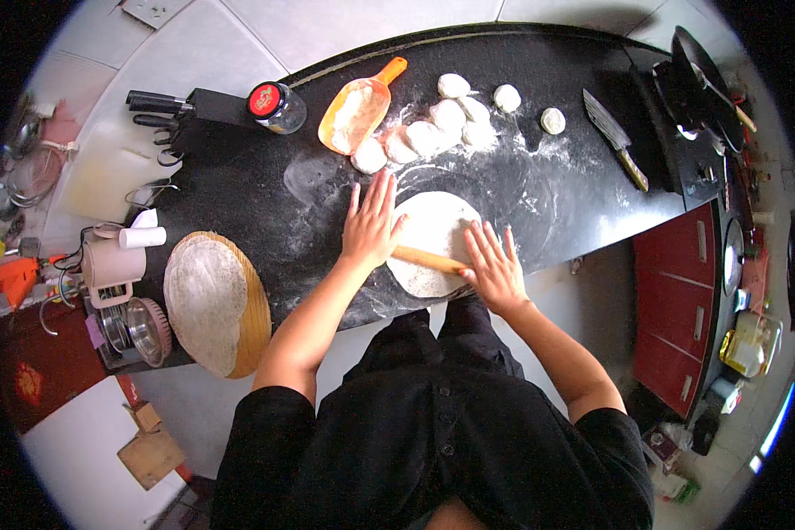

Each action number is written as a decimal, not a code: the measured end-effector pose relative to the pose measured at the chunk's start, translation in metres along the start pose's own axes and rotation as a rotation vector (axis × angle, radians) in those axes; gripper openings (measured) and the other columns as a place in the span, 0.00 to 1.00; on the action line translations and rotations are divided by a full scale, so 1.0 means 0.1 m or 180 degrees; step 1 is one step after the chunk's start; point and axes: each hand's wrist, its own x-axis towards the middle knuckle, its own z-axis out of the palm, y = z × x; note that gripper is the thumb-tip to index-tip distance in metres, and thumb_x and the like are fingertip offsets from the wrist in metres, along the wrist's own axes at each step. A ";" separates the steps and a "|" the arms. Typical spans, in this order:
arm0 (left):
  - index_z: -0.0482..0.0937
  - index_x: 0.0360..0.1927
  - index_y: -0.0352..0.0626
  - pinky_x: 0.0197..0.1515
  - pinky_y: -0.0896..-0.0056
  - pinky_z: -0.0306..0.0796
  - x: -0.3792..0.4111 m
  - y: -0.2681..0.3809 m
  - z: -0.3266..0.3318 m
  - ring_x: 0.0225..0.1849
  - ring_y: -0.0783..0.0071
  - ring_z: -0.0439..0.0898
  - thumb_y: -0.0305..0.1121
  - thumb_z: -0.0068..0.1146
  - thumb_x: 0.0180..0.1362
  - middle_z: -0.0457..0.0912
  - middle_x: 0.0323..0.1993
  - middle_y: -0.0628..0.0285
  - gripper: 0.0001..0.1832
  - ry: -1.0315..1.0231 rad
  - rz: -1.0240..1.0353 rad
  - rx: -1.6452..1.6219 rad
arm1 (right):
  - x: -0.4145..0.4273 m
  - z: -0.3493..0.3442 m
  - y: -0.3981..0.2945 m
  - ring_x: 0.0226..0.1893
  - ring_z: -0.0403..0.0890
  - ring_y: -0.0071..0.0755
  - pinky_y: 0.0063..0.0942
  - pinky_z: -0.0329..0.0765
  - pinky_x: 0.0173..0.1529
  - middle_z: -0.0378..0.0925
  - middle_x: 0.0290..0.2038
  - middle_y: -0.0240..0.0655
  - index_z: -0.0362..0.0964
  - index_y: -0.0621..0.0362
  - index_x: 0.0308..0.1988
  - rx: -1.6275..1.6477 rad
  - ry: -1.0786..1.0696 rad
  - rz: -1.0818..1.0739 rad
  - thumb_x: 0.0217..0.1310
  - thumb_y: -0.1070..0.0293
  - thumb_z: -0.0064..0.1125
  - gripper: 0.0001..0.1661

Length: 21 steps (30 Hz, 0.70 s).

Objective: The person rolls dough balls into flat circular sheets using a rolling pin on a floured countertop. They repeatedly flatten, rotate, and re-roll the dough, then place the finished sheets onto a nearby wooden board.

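A round, thin sheet of dough (437, 215) lies on the floured black countertop near its front edge. Across it, slightly slanted, runs a wooden rolling pin (429, 258). My left hand (373, 224) rests flat over the pin's left end, fingers stretched out and pointing away from me. Over the right end lies my right hand (493, 266), also flat, with its fingers extended. Both palms press on the pin without wrapping around it, and they hide its ends. Just beyond my left fingertips sits a floured dough ball (369, 156).
Several dough balls (447, 116) and an orange scoop (356, 112) of flour lie behind the sheet. A cleaver (615, 136) is at right. Rolled dough sheets (205, 298) cover a wooden board (258, 324) at left. A knife block (212, 122) and glass jar (278, 109) stand behind.
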 end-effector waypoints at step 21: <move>0.52 0.77 0.32 0.78 0.38 0.41 -0.90 0.30 -0.09 0.80 0.49 0.52 0.47 0.55 0.64 0.50 0.79 0.43 0.45 -0.0187 -0.1027 -0.0151 | 0.30 0.28 0.12 0.65 0.71 0.37 0.44 0.65 0.68 0.67 0.68 0.36 0.70 0.50 0.64 0.0097 0.1327 -0.1617 0.66 0.54 0.52 0.30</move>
